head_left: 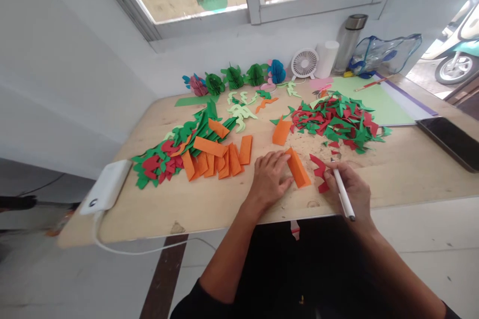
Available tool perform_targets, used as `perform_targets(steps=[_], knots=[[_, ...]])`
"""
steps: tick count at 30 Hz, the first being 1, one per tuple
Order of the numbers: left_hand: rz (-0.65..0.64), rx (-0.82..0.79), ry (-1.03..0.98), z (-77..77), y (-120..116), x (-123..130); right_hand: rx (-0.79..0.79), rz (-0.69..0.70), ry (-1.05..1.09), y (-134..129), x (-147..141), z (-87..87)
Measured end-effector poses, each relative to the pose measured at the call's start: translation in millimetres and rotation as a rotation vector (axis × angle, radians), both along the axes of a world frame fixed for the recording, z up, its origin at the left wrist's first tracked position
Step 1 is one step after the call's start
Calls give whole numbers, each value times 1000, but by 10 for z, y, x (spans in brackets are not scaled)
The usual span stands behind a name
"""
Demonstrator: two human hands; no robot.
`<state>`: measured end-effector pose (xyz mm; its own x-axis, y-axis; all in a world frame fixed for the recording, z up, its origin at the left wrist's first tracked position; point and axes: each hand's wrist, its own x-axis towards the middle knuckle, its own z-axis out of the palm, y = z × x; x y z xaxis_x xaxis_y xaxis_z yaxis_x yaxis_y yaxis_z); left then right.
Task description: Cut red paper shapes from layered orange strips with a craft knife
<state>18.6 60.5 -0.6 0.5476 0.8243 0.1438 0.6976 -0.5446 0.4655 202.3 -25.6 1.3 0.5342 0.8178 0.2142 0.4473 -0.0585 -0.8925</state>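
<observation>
My left hand (270, 179) lies on the wooden table with its fingers spread, the fingertips touching the left edge of a folded orange paper strip (298, 169). In my right hand (350, 187) is a white pen (343, 193), its dark end pointing toward me. A zigzag red paper cutout (319, 172) lies by the fingertips of that hand, right of the orange strip. Another folded orange piece (282, 131) stands farther back. Several orange strips (209, 147) lie to the left, partly over stacked green paper pieces (204, 124).
Red and green scraps (342, 122) form a heap at the right, near a black phone (449, 142). A white power bank (107, 187) with a cable sits at the table's left edge. Along the wall stand green paper ornaments (234, 78), a small fan (305, 64) and a bottle (348, 45).
</observation>
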Motion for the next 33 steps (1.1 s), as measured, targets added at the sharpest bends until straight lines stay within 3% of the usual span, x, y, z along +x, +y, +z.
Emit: perform_targets(steps=[12,25,29,33], knots=[[-165,-11,78,15,27,45,25,35,103,27,28,90],[-182,9,-5,34,-99,88,-43,159,177,84,-90,172],[-225,26,-33,-15,-210,42,-50,168,250,20,-97,159],[-165,84,-44,-90,-310,43,-79,169,190,-2,-103,130]])
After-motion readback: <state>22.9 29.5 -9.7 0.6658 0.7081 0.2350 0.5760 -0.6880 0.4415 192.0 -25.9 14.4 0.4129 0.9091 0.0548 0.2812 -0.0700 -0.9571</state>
